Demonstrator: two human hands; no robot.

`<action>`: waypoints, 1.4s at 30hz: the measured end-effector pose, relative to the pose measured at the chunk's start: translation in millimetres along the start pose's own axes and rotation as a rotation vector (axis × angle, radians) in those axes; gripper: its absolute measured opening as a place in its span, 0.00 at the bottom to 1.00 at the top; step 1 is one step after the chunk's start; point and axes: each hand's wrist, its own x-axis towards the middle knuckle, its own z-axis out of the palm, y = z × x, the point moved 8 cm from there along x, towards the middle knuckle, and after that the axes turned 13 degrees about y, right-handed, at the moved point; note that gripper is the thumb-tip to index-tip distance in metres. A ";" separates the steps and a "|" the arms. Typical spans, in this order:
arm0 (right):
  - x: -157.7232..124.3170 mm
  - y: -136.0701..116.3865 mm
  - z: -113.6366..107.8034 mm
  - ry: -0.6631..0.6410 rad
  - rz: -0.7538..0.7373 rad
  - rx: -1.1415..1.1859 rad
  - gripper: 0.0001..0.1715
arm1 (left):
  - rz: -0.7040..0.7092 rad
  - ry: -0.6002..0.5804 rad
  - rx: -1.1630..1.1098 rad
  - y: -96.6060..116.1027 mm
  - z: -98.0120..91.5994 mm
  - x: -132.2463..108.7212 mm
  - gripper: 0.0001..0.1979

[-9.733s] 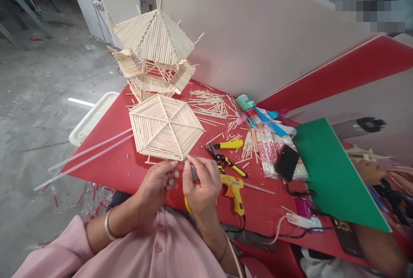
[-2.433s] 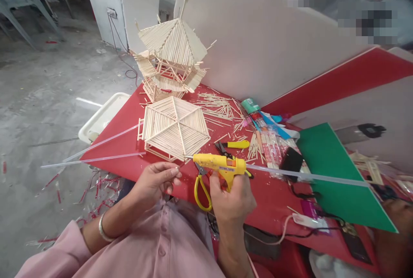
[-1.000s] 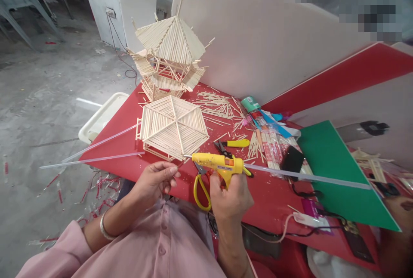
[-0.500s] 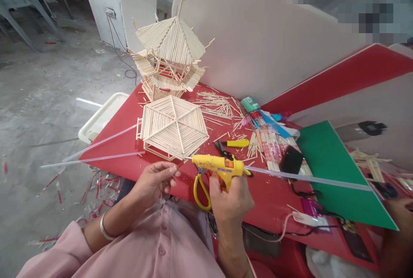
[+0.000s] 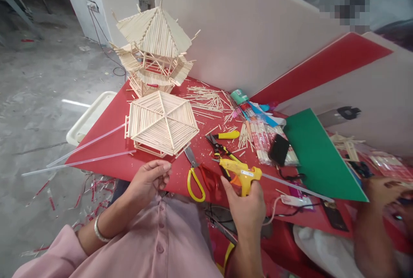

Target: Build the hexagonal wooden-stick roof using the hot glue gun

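My right hand (image 5: pixel 247 205) grips a yellow hot glue gun (image 5: pixel 240 169), its nozzle pointing left and a long clear glue stick (image 5: pixel 297 186) coming out of its back. My left hand (image 5: pixel 151 179) is closed in a pinch near the table's front edge; whatever its fingertips hold is too small to make out. Just beyond it lies a hexagonal panel of thin wooden sticks (image 5: pixel 164 123), ribbed from centre to corners. Behind the panel stands a tiered stick pavilion (image 5: pixel 156 37) with a pointed roof. Yellow-handled scissors (image 5: pixel 195 181) lie between my hands.
Pliers with yellow grips (image 5: pixel 227 135), loose sticks (image 5: pixel 211 99) and bagged sticks (image 5: pixel 261 140) lie on the red table (image 5: pixel 97 153). Two glue sticks (image 5: pixel 80 157) overhang its left edge. A green board (image 5: pixel 322 157) stands at right, near another person's hand (image 5: pixel 383 189).
The glue gun has moved right and away from the panel's near corner, in my right hand. My left hand stays close to that corner. The whole view has shifted slightly.
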 end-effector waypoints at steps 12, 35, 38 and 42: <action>19.2 48.6 76.0 -0.288 -0.121 0.015 0.41 | -0.014 0.003 0.070 -6.5 10.8 -7.8 0.25; -25.5 -179.7 -29.9 0.076 -0.546 0.859 0.08 | -0.039 -0.014 0.029 11.1 17.3 -23.1 0.22; -24.8 -180.7 -28.2 0.088 -0.521 0.856 0.09 | -0.073 -0.034 0.028 8.6 17.1 -20.6 0.19; -19.5 -179.3 -22.8 0.139 -0.446 0.834 0.10 | -0.048 0.018 -0.009 11.5 11.1 -15.0 0.13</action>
